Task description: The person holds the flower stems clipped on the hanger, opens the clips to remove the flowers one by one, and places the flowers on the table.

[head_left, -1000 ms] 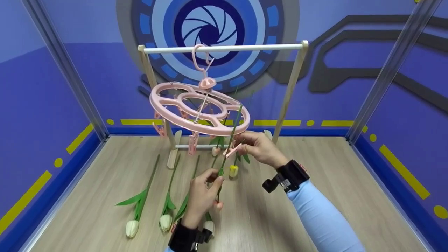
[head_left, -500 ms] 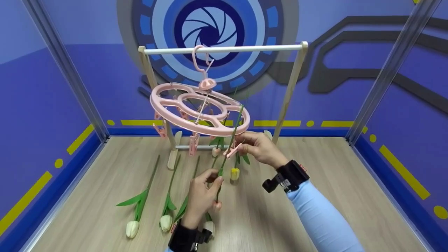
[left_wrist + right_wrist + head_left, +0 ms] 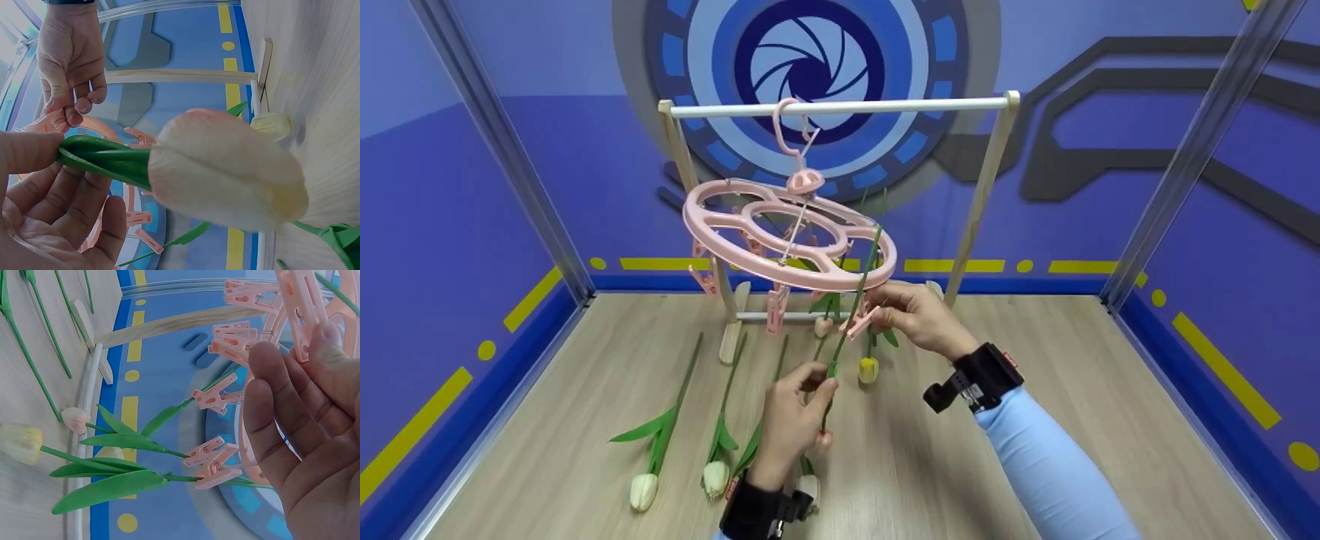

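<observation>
My left hand pinches a pale pink-white tulip between thumb and fingers, just behind its bloom. The bloom points down and the green stem slants up across the front right of a pink round clip hanger. My right hand grips a pink clothespin under that edge, with thumb and index finger on its handles. In the head view the stem crosses right at this clothespin. A yellow tulip and a pinkish tulip hang head-down behind; other clothespins hold stems in the right wrist view.
The hanger hooks over the white bar of a wooden-legged rack and tilts down to the right. Several white tulips lie on the wood-grain table at the left front. Blue printed panels enclose the back and sides.
The hanging yellow tulip has swung slightly to the right. The upper stem of the held tulip has shifted a little right; both hands stay almost still.
</observation>
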Demonstrator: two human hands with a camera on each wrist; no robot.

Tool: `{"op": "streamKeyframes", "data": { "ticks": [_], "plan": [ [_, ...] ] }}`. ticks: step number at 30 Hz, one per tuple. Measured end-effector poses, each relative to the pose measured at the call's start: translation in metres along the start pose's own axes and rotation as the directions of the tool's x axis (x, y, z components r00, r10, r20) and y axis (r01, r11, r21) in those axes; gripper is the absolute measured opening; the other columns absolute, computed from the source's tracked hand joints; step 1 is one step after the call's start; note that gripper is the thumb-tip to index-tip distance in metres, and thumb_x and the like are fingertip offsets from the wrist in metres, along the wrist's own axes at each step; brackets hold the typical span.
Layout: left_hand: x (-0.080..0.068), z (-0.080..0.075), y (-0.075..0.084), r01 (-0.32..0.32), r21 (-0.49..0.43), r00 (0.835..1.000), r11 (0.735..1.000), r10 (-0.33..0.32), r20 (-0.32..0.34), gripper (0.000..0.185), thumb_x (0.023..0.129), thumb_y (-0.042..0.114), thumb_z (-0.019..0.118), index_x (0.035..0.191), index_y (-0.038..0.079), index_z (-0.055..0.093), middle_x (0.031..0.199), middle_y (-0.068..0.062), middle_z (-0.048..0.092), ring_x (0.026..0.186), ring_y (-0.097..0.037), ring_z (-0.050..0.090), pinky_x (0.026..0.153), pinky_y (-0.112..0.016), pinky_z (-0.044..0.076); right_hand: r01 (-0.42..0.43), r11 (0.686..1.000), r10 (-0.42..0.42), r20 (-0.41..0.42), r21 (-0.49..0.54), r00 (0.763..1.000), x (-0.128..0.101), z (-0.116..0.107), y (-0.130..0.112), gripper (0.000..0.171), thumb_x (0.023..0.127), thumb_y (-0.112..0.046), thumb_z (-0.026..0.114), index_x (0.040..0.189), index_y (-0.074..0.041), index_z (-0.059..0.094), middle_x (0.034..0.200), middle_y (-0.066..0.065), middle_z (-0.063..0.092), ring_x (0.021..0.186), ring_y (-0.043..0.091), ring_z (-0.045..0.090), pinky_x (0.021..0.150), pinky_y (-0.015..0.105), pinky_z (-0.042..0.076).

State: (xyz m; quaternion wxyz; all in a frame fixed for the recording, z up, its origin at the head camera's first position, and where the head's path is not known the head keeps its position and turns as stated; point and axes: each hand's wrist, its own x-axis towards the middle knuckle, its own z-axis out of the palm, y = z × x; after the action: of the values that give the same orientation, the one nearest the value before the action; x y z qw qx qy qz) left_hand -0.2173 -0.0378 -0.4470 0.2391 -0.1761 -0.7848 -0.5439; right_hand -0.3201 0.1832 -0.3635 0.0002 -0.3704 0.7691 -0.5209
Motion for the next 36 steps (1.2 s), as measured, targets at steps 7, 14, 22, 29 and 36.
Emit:
{"op": "streamKeyframes", "data": {
  "ticks": [7,14,22,29,36],
  "plan": [
    [-0.0001,-0.0005,-0.001,-0.008,0.012,1.0,1.0,0.008,0.001,0.009,0.098,0.008,0.07,0.105,0.003,0.074,0.088,-0.004,0.073,0.081,-0.019,0.069,0.078,-0.033,0.056,-0.007,0.999,0.007,-0.008,-0.033,1.0,0.0001,-0.0008,0.0001,0.019,0.1,-0.003,0.063,0.115,0.005,0.071,0.104,0.02,0.069,0.081,0.025,0.068,0.076,0.041,0.062],
    [0.0007,-0.0008,-0.0002,-0.013,0.011,1.0,1.0,0.013,-0.003,0.009,0.098,0.006,0.07,0.104,0.003,0.074,0.087,-0.004,0.073,0.08,-0.019,0.07,0.078,-0.033,0.056,-0.012,0.998,0.012,0.005,-0.054,1.0,-0.0007,-0.0021,0.0001,0.022,0.101,-0.004,0.062,0.121,0.003,0.07,0.104,0.018,0.069,0.08,0.021,0.067,0.074,0.037,0.06],
    [0.0009,-0.0005,0.0002,-0.019,0.026,1.0,0.999,0.019,-0.009,0.009,0.095,0.003,0.071,0.102,-0.001,0.074,0.086,-0.005,0.074,0.078,-0.019,0.07,0.076,-0.034,0.057,-0.019,0.998,0.021,0.021,-0.068,1.0,-0.0008,-0.0026,0.0011,0.025,0.102,-0.006,0.061,0.126,0.0,0.069,0.108,0.017,0.07,0.084,0.024,0.069,0.077,0.044,0.061],
    [0.0003,-0.0006,0.0006,-0.029,0.035,1.0,0.999,0.029,0.0,0.01,0.094,0.002,0.072,0.104,-0.002,0.074,0.087,-0.006,0.074,0.079,-0.019,0.069,0.075,-0.034,0.057,-0.021,0.998,0.024,0.043,-0.065,0.999,-0.0018,-0.0034,0.0012,0.025,0.103,-0.005,0.06,0.126,-0.002,0.069,0.11,0.018,0.068,0.087,0.027,0.069,0.078,0.037,0.06],
    [-0.0003,-0.0007,0.0001,-0.034,0.031,0.999,0.999,0.034,0.006,0.011,0.095,0.004,0.072,0.104,0.0,0.075,0.088,-0.006,0.074,0.079,-0.019,0.069,0.076,-0.035,0.057,-0.022,0.999,0.024,0.063,-0.039,0.998,-0.0019,-0.0039,0.0001,0.025,0.104,-0.004,0.06,0.127,0.001,0.067,0.116,0.019,0.066,0.093,0.039,0.07,0.08,0.037,0.061]
  ]
}}
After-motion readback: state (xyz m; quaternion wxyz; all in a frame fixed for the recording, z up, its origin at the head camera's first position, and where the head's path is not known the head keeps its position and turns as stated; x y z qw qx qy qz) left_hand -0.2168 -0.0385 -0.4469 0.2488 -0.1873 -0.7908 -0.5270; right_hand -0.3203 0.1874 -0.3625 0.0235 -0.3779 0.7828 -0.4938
